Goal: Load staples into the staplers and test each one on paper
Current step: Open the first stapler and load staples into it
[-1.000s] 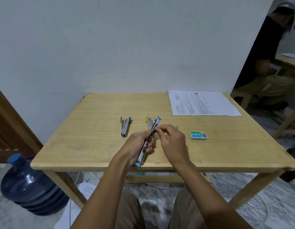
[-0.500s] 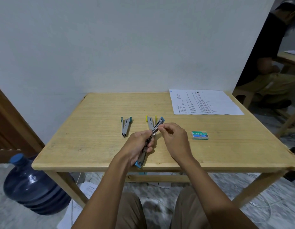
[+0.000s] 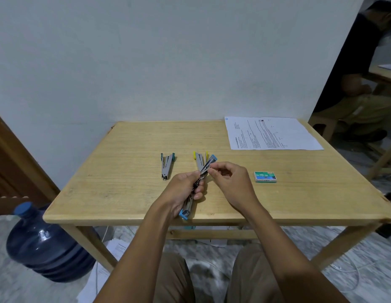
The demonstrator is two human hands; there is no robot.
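Head view, three staplers (image 3: 167,166), one staple box (image 3: 265,176)

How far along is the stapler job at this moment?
Done: nothing shown; the teal stapler and yellow stapler lie on the table, load unseen. In hand: left hand grips the opened blue stapler, right hand pinches its magazine. Left: testing on the paper, lying apart.
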